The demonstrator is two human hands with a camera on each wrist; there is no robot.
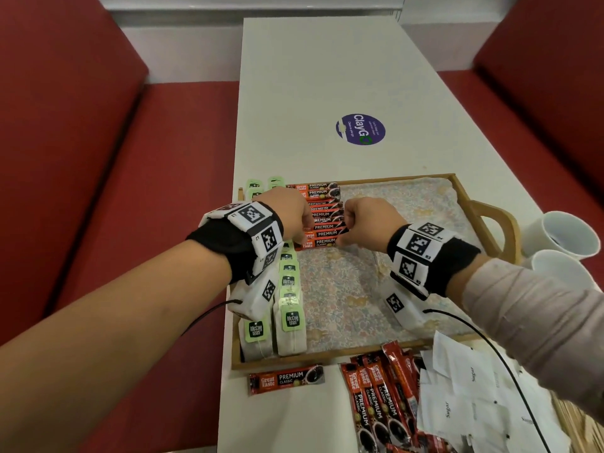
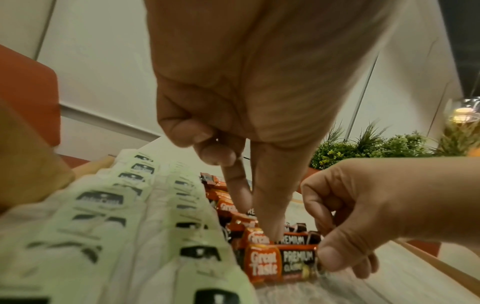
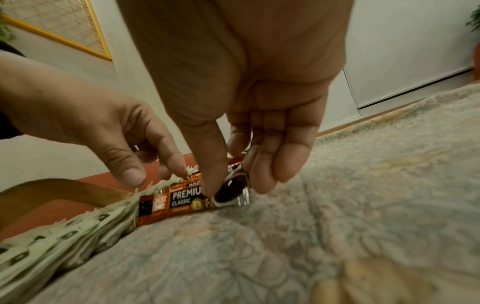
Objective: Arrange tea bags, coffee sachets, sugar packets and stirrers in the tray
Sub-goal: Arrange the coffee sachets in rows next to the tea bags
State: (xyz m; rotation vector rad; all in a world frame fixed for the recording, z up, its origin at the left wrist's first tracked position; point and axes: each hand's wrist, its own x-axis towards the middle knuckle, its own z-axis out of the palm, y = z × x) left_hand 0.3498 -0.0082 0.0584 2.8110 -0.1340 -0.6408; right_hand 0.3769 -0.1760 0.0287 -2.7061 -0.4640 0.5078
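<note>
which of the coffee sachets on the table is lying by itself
The coffee sachet just outside the tray's near rim lies alone and crosswise; the other loose sachets are heaped together.

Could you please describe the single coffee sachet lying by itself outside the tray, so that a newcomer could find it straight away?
Start at the wooden tray on the white table and go to its near rim, on the left. Just outside that rim lies the lone coffee sachet, flat and crosswise. Unlike the heaped coffee sachets to its right, it touches nothing.
</note>
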